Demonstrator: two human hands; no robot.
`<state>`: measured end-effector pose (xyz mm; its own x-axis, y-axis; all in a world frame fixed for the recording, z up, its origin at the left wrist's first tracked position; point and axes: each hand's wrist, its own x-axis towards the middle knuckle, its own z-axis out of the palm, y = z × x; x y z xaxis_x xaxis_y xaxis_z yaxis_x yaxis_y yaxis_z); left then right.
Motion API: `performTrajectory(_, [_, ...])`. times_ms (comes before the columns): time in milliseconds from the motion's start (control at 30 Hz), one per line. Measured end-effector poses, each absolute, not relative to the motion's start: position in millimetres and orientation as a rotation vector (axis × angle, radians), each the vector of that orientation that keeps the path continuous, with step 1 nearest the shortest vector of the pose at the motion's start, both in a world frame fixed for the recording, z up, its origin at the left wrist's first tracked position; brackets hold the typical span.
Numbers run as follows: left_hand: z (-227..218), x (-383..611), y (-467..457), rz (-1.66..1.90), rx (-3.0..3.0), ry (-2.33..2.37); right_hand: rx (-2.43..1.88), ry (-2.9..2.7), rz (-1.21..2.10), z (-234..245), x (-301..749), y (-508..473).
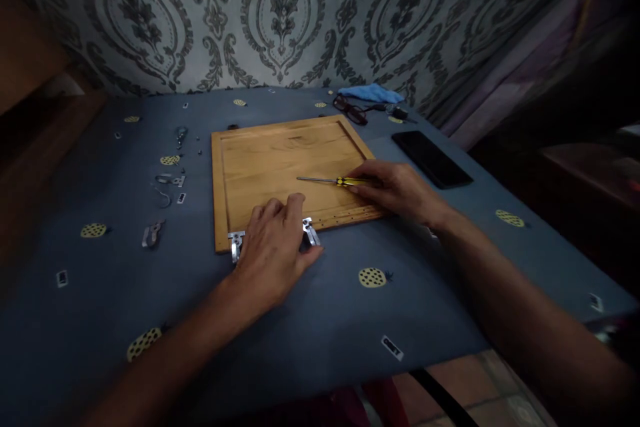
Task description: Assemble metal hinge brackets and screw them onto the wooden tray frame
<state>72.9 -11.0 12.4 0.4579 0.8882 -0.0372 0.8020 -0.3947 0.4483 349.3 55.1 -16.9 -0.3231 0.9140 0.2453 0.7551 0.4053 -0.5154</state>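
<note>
A wooden panel (270, 167) with a raised frame lies flat on the table. Over its near edge, my left hand (270, 247) is curled, with a shiny metal bracket (311, 232) between its thumb and index finger. Another bright metal bracket (236, 245) shows at the panel's near left corner, partly under this hand; whether the two are one piece is hidden. My right hand (400, 190) grips the yellow and black handle of a screwdriver (345, 181) above the panel's right part. The screwdriver's shaft points left, over the bare wood. Small dark holes run along the near edge.
Loose metal fittings (153, 233) and several small screws lie left of the panel. To the right are a black phone (433, 159), dark-framed glasses (350, 110) and a blue cloth (373, 93). A blue pineapple-print cover (320, 327) lies over the table, against a patterned wall.
</note>
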Motion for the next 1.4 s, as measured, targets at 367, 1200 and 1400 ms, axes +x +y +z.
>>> performTrajectory(367, [5, 70, -12, 0.364, 2.355, 1.401, -1.275, -1.657, 0.599, 35, 306, 24])
performTrajectory(1200, [5, 70, -13, 0.389, 2.368, 1.393, -1.161, -1.426, 0.664, 9, 270, 6])
performTrajectory(1400, [7, 70, -13, 0.374, 2.373, 1.396, -1.180, -1.448, 0.665, 9, 269, 6])
